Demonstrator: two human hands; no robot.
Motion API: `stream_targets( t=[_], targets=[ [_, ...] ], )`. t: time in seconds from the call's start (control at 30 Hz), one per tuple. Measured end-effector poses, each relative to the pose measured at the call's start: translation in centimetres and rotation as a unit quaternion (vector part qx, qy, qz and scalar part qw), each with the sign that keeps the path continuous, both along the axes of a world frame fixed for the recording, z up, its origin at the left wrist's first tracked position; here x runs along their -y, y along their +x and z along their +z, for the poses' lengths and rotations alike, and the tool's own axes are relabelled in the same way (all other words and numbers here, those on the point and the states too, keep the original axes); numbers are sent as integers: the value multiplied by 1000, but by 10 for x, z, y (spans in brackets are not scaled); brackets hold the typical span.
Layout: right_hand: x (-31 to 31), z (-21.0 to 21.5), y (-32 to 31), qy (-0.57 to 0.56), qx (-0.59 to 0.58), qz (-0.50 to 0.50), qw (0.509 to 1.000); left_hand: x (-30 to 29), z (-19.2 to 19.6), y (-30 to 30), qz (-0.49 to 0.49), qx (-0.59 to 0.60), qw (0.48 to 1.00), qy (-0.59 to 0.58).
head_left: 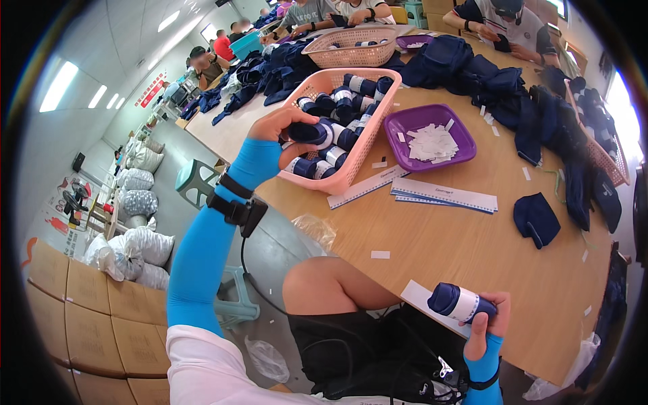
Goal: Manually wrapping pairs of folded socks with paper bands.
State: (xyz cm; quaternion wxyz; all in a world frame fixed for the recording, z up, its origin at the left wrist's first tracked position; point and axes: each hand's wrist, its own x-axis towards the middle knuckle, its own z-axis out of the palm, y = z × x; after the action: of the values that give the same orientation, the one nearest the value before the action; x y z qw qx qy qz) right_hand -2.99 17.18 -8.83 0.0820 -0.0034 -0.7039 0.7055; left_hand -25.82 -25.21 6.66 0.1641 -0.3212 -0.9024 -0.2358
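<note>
My left hand [273, 128] reaches over the pink basket [351, 169], its fingers curled round a dark navy fabric roll [307, 133]. Beneath and around it, the basket is heaped with several navy rolls [343, 101] wrapped in white paper bands. Near the table's front edge, my right hand [496, 314] grips a navy roll with a white patterned paper band [464, 303], thumb on the near side. Just behind that roll lies a white paper strip [418, 295]. Blue sleeves cover both my forearms.
A purple tray [398, 158] holds small white labels; printed paper strips [442, 196] lie before it. A folded navy cloth [536, 219] rests at right. Navy garments [486, 84], another basket [324, 54] and co-workers [506, 27] are farther back. Cartons [101, 324] stand at left.
</note>
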Motion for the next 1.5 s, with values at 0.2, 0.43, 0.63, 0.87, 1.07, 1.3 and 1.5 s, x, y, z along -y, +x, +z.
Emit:
stream_targets(
  t=[0.2,0.43,0.63,0.87,1.07,1.3,1.5],
  targets=[
    [3,3,-1,-6,-5,-8,1000,-19,-16,26,-54,176,891,415],
    [4,-3,-2,-9,-17,-18,1000,-26,-18,45,-75,278,787,546],
    [3,-6,-2,-9,-24,-24,999,-12,-21,48,-76,272,786,550],
    [1,-7,-3,-10,-24,-23,999,5,-40,45,-65,227,777,584],
    [2,-6,-4,-13,-32,-11,999,51,-4,-7,20,43,822,567],
    [7,-6,2,-32,-25,-24,999,-4,-8,47,32,51,883,465],
    [-6,-14,7,49,-47,-47,997,-93,-82,154,-71,132,918,368]
  ],
)
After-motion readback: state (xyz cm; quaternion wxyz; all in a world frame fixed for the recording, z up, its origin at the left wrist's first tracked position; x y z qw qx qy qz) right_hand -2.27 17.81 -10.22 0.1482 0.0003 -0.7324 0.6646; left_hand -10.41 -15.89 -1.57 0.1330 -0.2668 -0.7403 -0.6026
